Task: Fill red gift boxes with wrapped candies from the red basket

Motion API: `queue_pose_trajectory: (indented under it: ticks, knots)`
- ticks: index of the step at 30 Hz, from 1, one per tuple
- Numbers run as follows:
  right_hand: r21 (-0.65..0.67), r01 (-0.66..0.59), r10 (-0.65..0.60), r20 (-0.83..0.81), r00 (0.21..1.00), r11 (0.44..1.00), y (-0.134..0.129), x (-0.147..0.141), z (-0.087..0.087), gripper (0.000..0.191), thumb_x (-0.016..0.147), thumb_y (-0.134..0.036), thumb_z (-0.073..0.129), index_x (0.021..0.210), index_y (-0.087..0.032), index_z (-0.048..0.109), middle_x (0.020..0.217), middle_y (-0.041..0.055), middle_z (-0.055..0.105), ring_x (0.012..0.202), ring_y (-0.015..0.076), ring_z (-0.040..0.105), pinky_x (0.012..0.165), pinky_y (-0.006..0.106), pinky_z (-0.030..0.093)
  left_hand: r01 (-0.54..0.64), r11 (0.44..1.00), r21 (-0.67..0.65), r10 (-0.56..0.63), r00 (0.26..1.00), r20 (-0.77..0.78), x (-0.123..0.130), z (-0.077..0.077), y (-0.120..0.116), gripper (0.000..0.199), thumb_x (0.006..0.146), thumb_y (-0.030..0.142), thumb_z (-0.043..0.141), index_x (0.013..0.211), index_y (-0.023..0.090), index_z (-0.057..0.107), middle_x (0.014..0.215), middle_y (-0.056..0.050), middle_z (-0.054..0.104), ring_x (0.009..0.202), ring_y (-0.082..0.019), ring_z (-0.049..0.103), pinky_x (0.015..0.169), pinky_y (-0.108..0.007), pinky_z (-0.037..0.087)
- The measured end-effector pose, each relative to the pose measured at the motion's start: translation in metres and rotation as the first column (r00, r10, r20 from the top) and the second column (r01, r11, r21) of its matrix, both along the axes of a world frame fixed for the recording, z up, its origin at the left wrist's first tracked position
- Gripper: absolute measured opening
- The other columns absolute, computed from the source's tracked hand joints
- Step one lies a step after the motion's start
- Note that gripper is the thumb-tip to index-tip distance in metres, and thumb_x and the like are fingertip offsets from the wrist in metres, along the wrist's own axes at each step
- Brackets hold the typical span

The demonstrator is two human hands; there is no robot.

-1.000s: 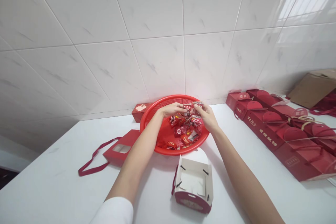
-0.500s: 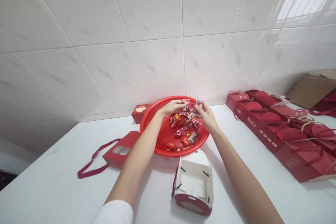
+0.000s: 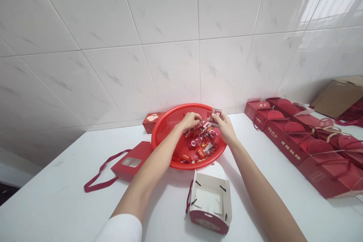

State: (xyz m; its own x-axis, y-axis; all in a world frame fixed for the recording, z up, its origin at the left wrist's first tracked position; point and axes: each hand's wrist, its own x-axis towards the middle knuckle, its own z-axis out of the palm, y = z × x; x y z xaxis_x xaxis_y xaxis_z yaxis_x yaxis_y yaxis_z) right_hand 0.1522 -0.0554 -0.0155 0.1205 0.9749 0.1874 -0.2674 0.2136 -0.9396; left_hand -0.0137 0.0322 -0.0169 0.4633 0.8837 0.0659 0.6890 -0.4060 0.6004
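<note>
A round red plastic basket point(image 3: 166, 123) stands on the white table against the tiled wall, holding several red-wrapped candies point(image 3: 200, 144). Both my hands reach into it. My left hand point(image 3: 190, 120) has its fingers curled down onto the candies at the pile's far side; what it grips is hidden. My right hand point(image 3: 225, 125) pinches a small red-and-white candy packet point(image 3: 216, 114) above the pile. An open gift box point(image 3: 210, 200) with a white inside and a red front stands just in front of the basket, between my forearms.
A flat red box with a window and ribbon handle point(image 3: 129, 164) lies to the basket's left. A small red box point(image 3: 152, 118) sits behind it by the wall. Rows of closed red gift boxes point(image 3: 295, 140) fill the right side, with a brown carton point(image 3: 338, 94) behind.
My left hand dropped from holding a packet up at the basket's far rim down onto the candy pile. My right hand kept its packet and shifted slightly right.
</note>
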Motion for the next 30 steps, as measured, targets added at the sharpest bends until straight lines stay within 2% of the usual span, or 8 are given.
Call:
queue_pose_trajectory:
  ticks: [3,6,10,14,20,24,28,30]
  knots:
    - [0.003,0.002,-0.002,-0.001,1.0,1.0,0.0,0.0,0.0,0.035,0.07,-0.051,0.074,0.083,-0.022,0.058,0.071,-0.0029,0.066,0.051,0.0116,0.059,0.053,0.027,0.052,0.093,0.996,0.015,-0.091,0.99,-0.111,0.008,-0.005,-0.002,0.03,0.073,0.011,0.061,0.097,0.018,0.077,0.101,-0.005,0.078,0.098,-0.023,0.069,0.093,-0.029,0.049]
    - [0.011,0.009,-0.008,-0.009,1.0,1.0,0.0,-0.001,-0.001,0.034,0.07,-0.051,0.074,0.081,-0.022,0.059,0.071,-0.0026,0.066,0.054,0.0119,0.059,0.053,0.027,0.053,0.149,0.988,0.029,-0.14,0.969,-0.204,0.014,-0.013,0.0,0.046,0.067,0.008,0.064,0.111,0.017,0.072,0.114,-0.008,0.074,0.105,-0.027,0.067,0.097,-0.034,0.048]
    - [0.019,0.022,-0.021,-0.022,1.0,1.0,0.001,-0.001,-0.001,0.033,0.069,-0.049,0.075,0.08,-0.022,0.06,0.074,-0.0013,0.064,0.065,0.0149,0.062,0.054,0.027,0.054,0.183,0.983,0.029,-0.167,0.942,-0.293,0.016,-0.024,0.003,0.074,0.062,0.008,0.07,0.134,0.02,0.059,0.137,-0.012,0.063,0.125,-0.032,0.057,0.106,-0.038,0.043]
    - [0.018,0.035,-0.034,-0.039,0.999,0.999,0.001,-0.002,-0.001,0.033,0.069,-0.049,0.075,0.08,-0.022,0.06,0.076,-0.0006,0.063,0.072,0.0171,0.064,0.056,0.028,0.055,0.179,0.984,0.006,-0.166,0.926,-0.338,0.014,-0.028,0.006,0.082,0.062,0.016,0.074,0.141,0.021,0.053,0.137,-0.014,0.06,0.126,-0.034,0.056,0.105,-0.038,0.044]
    - [0.002,0.038,-0.037,-0.048,0.998,0.999,0.0,-0.002,0.0,0.035,0.068,-0.05,0.075,0.08,-0.022,0.059,0.073,-0.0019,0.064,0.064,0.0142,0.062,0.055,0.027,0.054,0.152,0.988,-0.038,-0.156,0.933,-0.323,0.01,-0.021,0.007,0.071,0.06,0.023,0.079,0.128,0.019,0.061,0.122,-0.01,0.068,0.113,-0.03,0.063,0.095,-0.032,0.048]
    - [-0.008,0.028,-0.028,-0.045,0.999,1.0,-0.001,-0.002,0.001,0.034,0.069,-0.05,0.074,0.082,-0.022,0.059,0.072,-0.0021,0.066,0.055,0.0129,0.06,0.054,0.028,0.053,0.113,0.991,-0.066,-0.128,0.944,-0.304,0.006,-0.011,0.003,0.057,0.066,0.023,0.074,0.122,0.017,0.064,0.113,-0.008,0.071,0.103,-0.028,0.067,0.086,-0.031,0.05]
    - [-0.009,0.017,-0.017,-0.038,0.999,1.0,-0.002,-0.001,0.001,0.035,0.069,-0.05,0.074,0.082,-0.022,0.058,0.072,-0.002,0.067,0.051,0.0124,0.059,0.051,0.028,0.051,0.13,0.981,-0.146,-0.17,0.938,-0.303,0.004,-0.003,-0.003,0.024,0.068,0.023,0.072,0.09,0.018,0.071,0.085,-0.003,0.072,0.084,-0.025,0.068,0.071,-0.027,0.049]
    - [-0.004,0.02,-0.02,-0.039,0.999,1.0,-0.001,-0.002,0.001,0.035,0.069,-0.05,0.074,0.082,-0.022,0.058,0.072,-0.0022,0.067,0.053,0.0127,0.06,0.051,0.027,0.05,0.15,0.971,-0.185,-0.2,0.936,-0.291,0.005,-0.001,-0.006,0.02,0.064,0.024,0.076,0.082,0.018,0.071,0.078,0.0,0.071,0.079,-0.023,0.067,0.067,-0.026,0.048]
